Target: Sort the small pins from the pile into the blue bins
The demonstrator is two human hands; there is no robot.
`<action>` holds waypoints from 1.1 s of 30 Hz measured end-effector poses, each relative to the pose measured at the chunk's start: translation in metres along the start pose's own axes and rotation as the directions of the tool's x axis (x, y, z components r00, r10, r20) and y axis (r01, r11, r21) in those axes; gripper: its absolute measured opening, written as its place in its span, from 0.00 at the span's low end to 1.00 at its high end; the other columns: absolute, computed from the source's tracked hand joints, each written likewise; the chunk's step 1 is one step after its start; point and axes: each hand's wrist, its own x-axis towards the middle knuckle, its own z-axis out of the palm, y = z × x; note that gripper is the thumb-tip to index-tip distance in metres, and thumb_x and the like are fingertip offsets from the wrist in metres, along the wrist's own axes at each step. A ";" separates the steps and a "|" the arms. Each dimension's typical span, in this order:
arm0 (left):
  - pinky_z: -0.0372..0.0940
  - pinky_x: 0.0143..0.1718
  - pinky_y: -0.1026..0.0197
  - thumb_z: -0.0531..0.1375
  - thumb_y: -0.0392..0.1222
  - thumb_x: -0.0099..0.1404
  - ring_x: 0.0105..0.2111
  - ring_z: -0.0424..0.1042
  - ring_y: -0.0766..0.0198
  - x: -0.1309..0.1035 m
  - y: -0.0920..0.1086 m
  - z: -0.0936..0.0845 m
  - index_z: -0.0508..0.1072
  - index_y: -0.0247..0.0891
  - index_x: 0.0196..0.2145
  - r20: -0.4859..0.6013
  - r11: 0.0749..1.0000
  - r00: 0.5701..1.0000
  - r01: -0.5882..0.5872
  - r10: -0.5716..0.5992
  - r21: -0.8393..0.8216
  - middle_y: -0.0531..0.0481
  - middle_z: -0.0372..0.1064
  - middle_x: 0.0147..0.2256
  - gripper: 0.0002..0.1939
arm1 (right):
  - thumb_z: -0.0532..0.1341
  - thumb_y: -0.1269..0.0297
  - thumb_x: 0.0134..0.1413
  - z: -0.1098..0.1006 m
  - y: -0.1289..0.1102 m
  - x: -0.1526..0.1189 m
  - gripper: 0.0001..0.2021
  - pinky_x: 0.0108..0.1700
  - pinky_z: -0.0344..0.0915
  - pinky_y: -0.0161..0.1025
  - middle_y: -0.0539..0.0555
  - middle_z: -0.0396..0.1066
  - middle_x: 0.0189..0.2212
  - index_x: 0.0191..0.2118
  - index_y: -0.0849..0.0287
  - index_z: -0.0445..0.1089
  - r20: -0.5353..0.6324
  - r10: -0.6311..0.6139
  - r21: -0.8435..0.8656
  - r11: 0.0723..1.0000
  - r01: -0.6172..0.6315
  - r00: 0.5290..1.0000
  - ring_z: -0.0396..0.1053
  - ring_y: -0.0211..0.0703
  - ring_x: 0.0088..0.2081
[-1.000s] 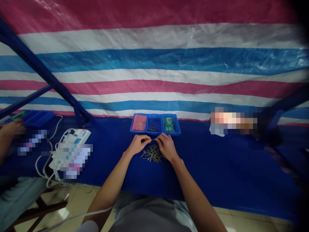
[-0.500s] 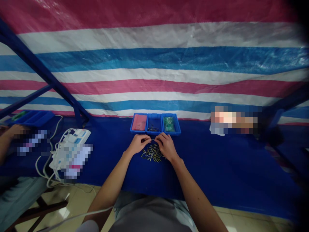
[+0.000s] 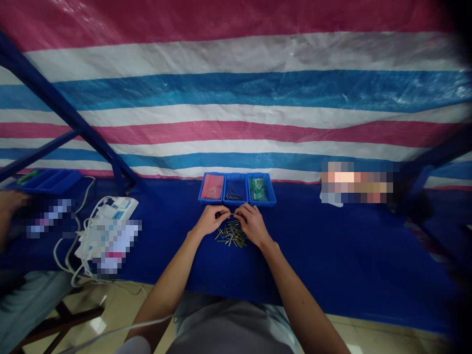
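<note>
My left hand (image 3: 211, 220) is closed in a pinch at the middle of the blue table (image 3: 313, 255). Facing it, my right hand (image 3: 253, 224) also pinches. A short, thin, pale rod (image 3: 232, 214) spans the small gap between the fingertips, an end in each hand; it is too small to tell its exact kind. Just below the hands lies a loose pile of thin brass-coloured metal rods (image 3: 233, 236), partly covered by my right hand. Behind the hands stands a blue three-part bin (image 3: 237, 200), with pink sheets (image 3: 213, 187), a few dark rods (image 3: 233, 196) and green-tinted packets (image 3: 258, 189).
White power strips (image 3: 118, 210) with tangled cables lie on the left. Further left, a co-worker's hand (image 3: 13, 201) is near another blue tray (image 3: 55, 181). Blurred-out items (image 3: 356, 183) sit at the right rear. A striped tarp (image 3: 236, 113) hangs behind the table.
My right hand has shifted slightly left, narrowing the gap to my left hand, which barely moves. At far left, the co-worker's hand has moved left.
</note>
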 end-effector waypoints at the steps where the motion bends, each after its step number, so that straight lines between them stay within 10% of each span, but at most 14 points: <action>1: 0.59 0.29 0.67 0.59 0.44 0.69 0.25 0.67 0.69 0.000 0.000 0.000 0.79 0.33 0.35 0.004 1.000 1.000 -0.002 0.002 0.000 0.49 0.77 0.31 0.13 | 0.57 0.70 0.66 0.000 0.000 0.000 0.05 0.43 0.54 0.42 0.52 0.72 0.37 0.37 0.57 0.69 0.001 -0.001 0.001 1.000 0.001 1.000 0.68 0.42 0.38; 33: 0.60 0.30 0.66 0.59 0.43 0.69 0.25 0.67 0.69 -0.001 0.000 0.002 0.79 0.35 0.35 0.014 0.999 1.000 -0.027 0.026 0.042 0.51 0.76 0.30 0.11 | 0.56 0.66 0.68 0.000 0.000 0.000 0.08 0.44 0.55 0.43 0.53 0.74 0.39 0.40 0.56 0.73 0.029 -0.003 -0.014 1.000 0.003 1.000 0.70 0.42 0.41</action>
